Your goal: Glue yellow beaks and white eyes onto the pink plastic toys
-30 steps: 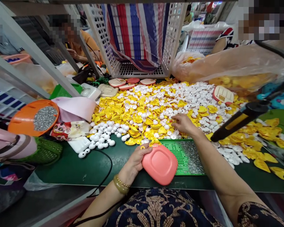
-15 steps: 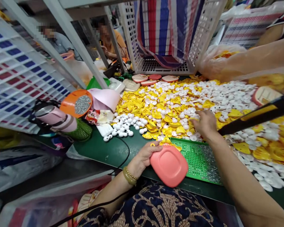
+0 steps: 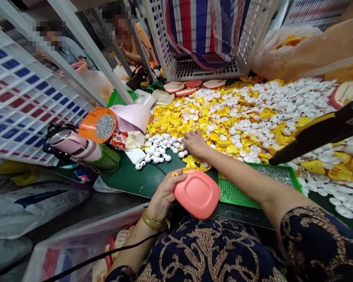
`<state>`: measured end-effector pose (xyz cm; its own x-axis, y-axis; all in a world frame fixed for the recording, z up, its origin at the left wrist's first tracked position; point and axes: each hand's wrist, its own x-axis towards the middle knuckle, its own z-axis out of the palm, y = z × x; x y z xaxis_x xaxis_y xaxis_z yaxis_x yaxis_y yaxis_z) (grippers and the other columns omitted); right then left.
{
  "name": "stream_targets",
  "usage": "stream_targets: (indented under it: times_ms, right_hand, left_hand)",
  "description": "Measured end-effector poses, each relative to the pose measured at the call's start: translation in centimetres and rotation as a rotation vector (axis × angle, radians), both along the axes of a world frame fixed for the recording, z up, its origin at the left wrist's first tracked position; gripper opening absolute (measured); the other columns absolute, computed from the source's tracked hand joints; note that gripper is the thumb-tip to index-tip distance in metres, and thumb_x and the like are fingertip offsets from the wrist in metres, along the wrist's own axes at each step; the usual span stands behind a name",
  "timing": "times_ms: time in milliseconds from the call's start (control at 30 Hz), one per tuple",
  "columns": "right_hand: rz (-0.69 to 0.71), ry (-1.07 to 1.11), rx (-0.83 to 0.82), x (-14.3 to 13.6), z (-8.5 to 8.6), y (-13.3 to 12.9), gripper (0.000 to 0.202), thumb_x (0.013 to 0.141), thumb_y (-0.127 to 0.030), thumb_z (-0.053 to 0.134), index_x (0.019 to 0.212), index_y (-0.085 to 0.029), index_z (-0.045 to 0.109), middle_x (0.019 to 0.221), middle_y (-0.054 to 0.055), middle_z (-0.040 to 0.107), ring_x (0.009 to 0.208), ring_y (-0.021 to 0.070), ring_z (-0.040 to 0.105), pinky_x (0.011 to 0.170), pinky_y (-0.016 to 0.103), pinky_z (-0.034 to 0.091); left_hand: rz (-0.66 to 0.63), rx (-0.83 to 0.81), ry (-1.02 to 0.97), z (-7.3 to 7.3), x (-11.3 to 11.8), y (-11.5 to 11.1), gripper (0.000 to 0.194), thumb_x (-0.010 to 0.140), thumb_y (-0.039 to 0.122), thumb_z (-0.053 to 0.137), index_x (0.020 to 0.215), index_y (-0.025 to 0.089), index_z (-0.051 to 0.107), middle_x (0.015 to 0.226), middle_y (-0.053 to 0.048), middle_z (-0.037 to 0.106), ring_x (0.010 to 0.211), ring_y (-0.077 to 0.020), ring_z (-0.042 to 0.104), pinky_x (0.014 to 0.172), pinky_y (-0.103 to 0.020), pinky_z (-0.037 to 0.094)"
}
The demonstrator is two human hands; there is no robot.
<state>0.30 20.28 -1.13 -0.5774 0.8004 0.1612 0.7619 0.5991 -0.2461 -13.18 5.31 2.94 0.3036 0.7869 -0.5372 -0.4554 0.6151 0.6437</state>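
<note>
My left hand (image 3: 166,192) grips a coral-pink rounded plastic shell (image 3: 197,195) by its left edge, the smooth recessed face turned up. Yellow plastic pieces (image 3: 191,161) show just past the shell's far edge; whether they are joined to it I cannot tell. My right hand (image 3: 196,145) reaches across to the border between a cluster of white balls with dark dots (image 3: 156,148) and a heap of yellow plastic parts (image 3: 172,120). Its fingers are bent and slightly apart, with nothing visible in them. Under my right forearm lies a green perforated tray (image 3: 233,192) with small metal screws (image 3: 275,174).
A black stick-shaped tool (image 3: 317,135) slants in from the right above white parts (image 3: 300,98). An orange dish of metal bits (image 3: 86,127) and a pink flask (image 3: 73,144) stand left. Behind are a white crate (image 3: 247,47) and two people beyond grey bars (image 3: 85,51).
My right hand has swung left from the middle of the heap to beside the white balls. The left hand still holds the coral shell. The camera view has shifted slightly.
</note>
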Motion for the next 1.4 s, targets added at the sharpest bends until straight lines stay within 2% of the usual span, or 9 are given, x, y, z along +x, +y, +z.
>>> stream_targets:
  times_ms: [200, 367, 500, 667, 767, 900, 1200, 1300, 1400]
  right_hand:
    - [-0.293, -0.038, 0.064, 5.6, 1.4, 2.4, 0.028, 0.086, -0.017, 0.048, 0.107, -0.009, 0.063, 0.112, 0.019, 0.061, 0.112, 0.0352, 0.046, 0.098, 0.054, 0.024]
    - [-0.645, 0.336, 0.097, 10.8, 3.7, 4.3, 0.027, 0.077, -0.028, 0.057, 0.098, -0.014, 0.065, 0.096, 0.011, 0.067, 0.096, 0.029, 0.057, 0.089, 0.047, 0.038]
    - [-0.78, 0.636, 0.041, 16.8, 4.6, 3.7, 0.026, 0.07, -0.032, 0.061, 0.087, -0.013, 0.065, 0.074, 0.004, 0.063, 0.068, 0.0189, 0.055, 0.067, 0.034, 0.043]
    - [-0.994, 0.573, 0.025, 22.6, 4.0, 1.0, 0.033, 0.067, -0.031, 0.066, 0.092, -0.009, 0.068, 0.078, 0.008, 0.065, 0.067, 0.0196, 0.057, 0.066, 0.035, 0.046]
    - [-0.921, 0.501, 0.024, 23.6, 3.1, -0.6, 0.041, 0.072, -0.032, 0.064, 0.105, -0.009, 0.068, 0.091, 0.012, 0.067, 0.072, 0.0213, 0.061, 0.069, 0.037, 0.048]
    - [-0.725, 0.416, -0.059, 23.1, 2.1, -2.1, 0.025, 0.079, -0.029, 0.057, 0.092, -0.016, 0.074, 0.089, 0.011, 0.07, 0.077, 0.0224, 0.064, 0.07, 0.037, 0.051]
    - [-0.294, 0.253, -0.218, 19.4, 1.5, -3.9, 0.019, 0.081, -0.02, 0.06, 0.092, -0.023, 0.075, 0.095, 0.008, 0.072, 0.091, 0.0217, 0.064, 0.083, 0.035, 0.049]
    - [-0.197, 0.132, -0.203, 17.6, 1.4, -4.2, 0.029, 0.078, -0.02, 0.066, 0.106, -0.023, 0.072, 0.102, 0.01, 0.068, 0.098, 0.0256, 0.061, 0.083, 0.037, 0.046]
    - [-0.207, -0.085, -0.199, 16.4, 1.5, -3.8, 0.043, 0.078, -0.017, 0.066, 0.12, -0.024, 0.066, 0.106, 0.012, 0.062, 0.093, 0.0259, 0.059, 0.072, 0.034, 0.044]
  left_hand:
    - [-0.027, 0.011, -0.035, -0.7, 0.8, 0.6, 0.036, 0.058, 0.014, 0.084, 0.091, 0.006, 0.072, 0.086, -0.01, 0.071, 0.068, -0.0154, 0.065, 0.067, -0.024, 0.051]
    - [-0.066, 0.016, -0.045, -0.9, 2.0, 1.3, 0.04, 0.056, 0.014, 0.085, 0.093, 0.006, 0.072, 0.086, -0.011, 0.072, 0.07, -0.0172, 0.066, 0.068, -0.026, 0.052]
    - [-0.127, 0.014, -0.07, -1.0, 3.2, 1.9, 0.041, 0.055, 0.016, 0.086, 0.091, 0.005, 0.071, 0.085, -0.011, 0.072, 0.068, -0.0168, 0.066, 0.067, -0.025, 0.052]
    - [-0.163, -0.024, -0.082, -1.0, 5.4, 2.8, 0.038, 0.052, 0.013, 0.087, 0.085, 0.007, 0.069, 0.077, -0.009, 0.071, 0.062, -0.0146, 0.065, 0.061, -0.022, 0.051]
    - [-0.179, -0.031, -0.096, -1.0, 6.4, 3.2, 0.038, 0.053, 0.013, 0.087, 0.086, 0.007, 0.069, 0.077, -0.008, 0.071, 0.062, -0.014, 0.065, 0.061, -0.021, 0.05]
    - [-0.163, -0.038, -0.079, -1.3, 6.9, 3.3, 0.04, 0.053, 0.013, 0.087, 0.089, 0.007, 0.068, 0.081, -0.008, 0.071, 0.063, -0.0145, 0.065, 0.063, -0.024, 0.051]
    - [-0.104, -0.055, -0.065, -0.9, 7.5, 2.6, 0.036, 0.051, 0.012, 0.088, 0.079, 0.009, 0.066, 0.074, -0.006, 0.069, 0.061, -0.0133, 0.064, 0.06, -0.021, 0.05]
    - [-0.115, -0.049, -0.053, -0.8, 7.7, 2.5, 0.037, 0.052, 0.013, 0.087, 0.082, 0.009, 0.067, 0.075, -0.006, 0.07, 0.062, -0.0131, 0.064, 0.061, -0.021, 0.049]
    - [-0.154, -0.04, -0.048, -0.9, 7.7, 2.5, 0.037, 0.053, 0.014, 0.086, 0.085, 0.008, 0.068, 0.077, -0.008, 0.071, 0.062, -0.013, 0.064, 0.062, -0.021, 0.049]
